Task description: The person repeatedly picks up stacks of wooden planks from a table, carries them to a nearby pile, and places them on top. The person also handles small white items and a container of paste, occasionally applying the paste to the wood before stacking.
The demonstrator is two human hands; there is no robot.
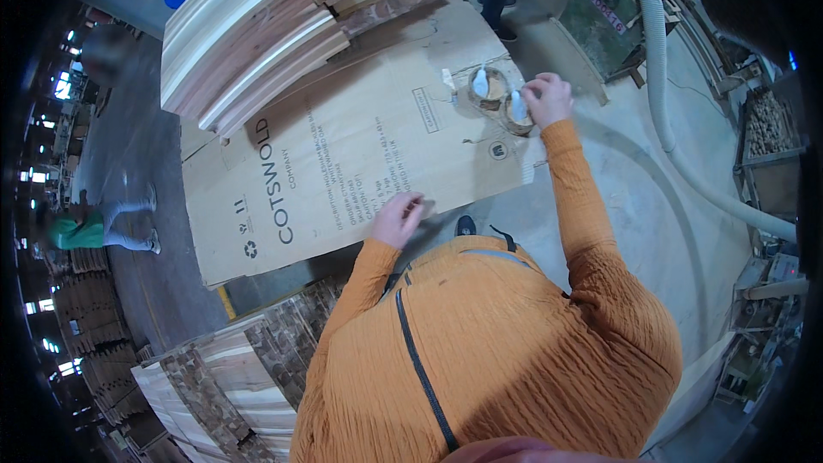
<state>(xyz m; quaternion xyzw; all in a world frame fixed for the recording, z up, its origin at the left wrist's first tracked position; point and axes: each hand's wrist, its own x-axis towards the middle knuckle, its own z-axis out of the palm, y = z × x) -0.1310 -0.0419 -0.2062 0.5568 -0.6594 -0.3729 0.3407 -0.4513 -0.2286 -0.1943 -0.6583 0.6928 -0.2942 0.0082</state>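
Note:
A large flat sheet of brown cardboard with dark print lies spread out before me. Near its far right end stand two round brown containers, the left tub and the right tub, side by side. A white, blade-like object sticks up from the left one. My right hand is at the right tub, its fingertips closed on a second white object there. Over the cardboard's near edge is my left hand, its fingers curled together; whatever they may hold is hidden.
Stacked wooden panels rest on the cardboard's far left. More striped panels lie at lower left. A pale hose runs down the right beside a green machine. Other people stand beyond the panels and at far left.

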